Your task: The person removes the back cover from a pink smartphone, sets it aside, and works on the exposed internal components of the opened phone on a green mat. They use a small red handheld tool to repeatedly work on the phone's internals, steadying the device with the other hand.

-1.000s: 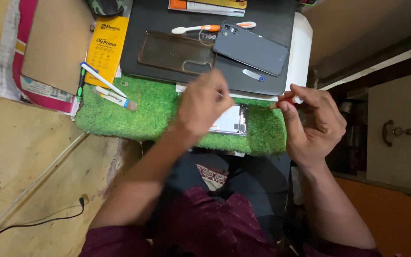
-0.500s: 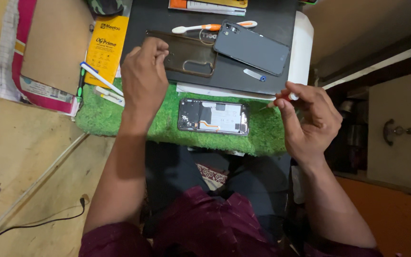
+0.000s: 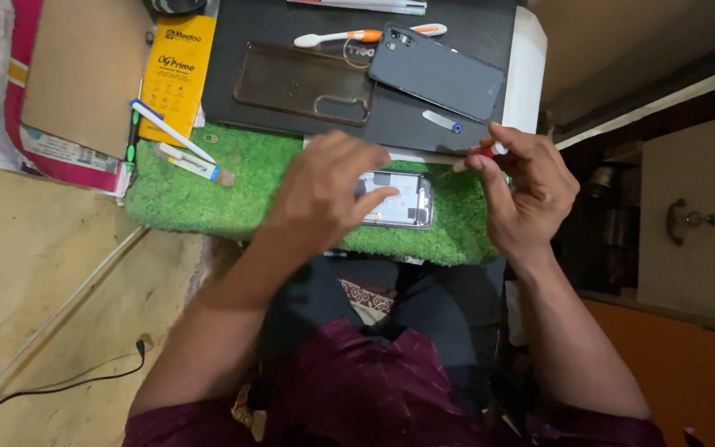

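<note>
seen from above, the left hand (image 3: 324, 194) rests fingers spread and loose, gripping nothing, on an opened phone (image 3: 399, 200) lying on a green turf mat (image 3: 184, 194), while the right hand (image 3: 527, 186), just beside it, has its grip pinched shut on a small red-handled screwdriver (image 3: 480, 154) angled toward the phone.

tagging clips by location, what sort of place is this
Probably a small phone repair bench: an opened phone lies on a green turf mat, a detached back cover nearby, and the right hand holds a small tool.
</note>
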Available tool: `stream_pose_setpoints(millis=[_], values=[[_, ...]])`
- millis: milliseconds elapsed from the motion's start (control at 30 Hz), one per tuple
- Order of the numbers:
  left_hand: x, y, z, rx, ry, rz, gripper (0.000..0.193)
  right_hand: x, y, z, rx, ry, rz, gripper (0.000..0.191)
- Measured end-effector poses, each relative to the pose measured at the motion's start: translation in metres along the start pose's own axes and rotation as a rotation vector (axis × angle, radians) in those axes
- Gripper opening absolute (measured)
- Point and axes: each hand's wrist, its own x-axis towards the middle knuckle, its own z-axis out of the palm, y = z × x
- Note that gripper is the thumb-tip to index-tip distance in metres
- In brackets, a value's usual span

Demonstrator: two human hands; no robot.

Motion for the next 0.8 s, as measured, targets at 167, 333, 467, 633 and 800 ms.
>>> stream_pose_setpoints(millis=[167,333,467,633,800], values=[[-0.003,0.008,0.007,-0.006,-0.025,0.081,0.048,0.001,0.000,0.001,-0.075,-0.013,-0.004,0.029],[-0.008,0.002,0.000,-0.006,-0.052,0.121,0.069,0.008,-0.008,0.000,-0.351,-0.065,-0.121,0.033],[-0.011,-0.008,-0.011,-0.015,-0.222,0.034,0.082,0.010,-0.017,0.001,-0.423,-0.177,-0.222,0.037],[-0.014,-0.014,-0.014,0.055,-0.228,0.058,0.082,0.014,-0.012,0.002,-0.196,-0.241,-0.193,0.036],[-0.015,-0.016,-0.011,0.037,-0.236,0.054,0.083,0.008,-0.004,0.004,-0.401,-0.162,-0.209,0.042]])
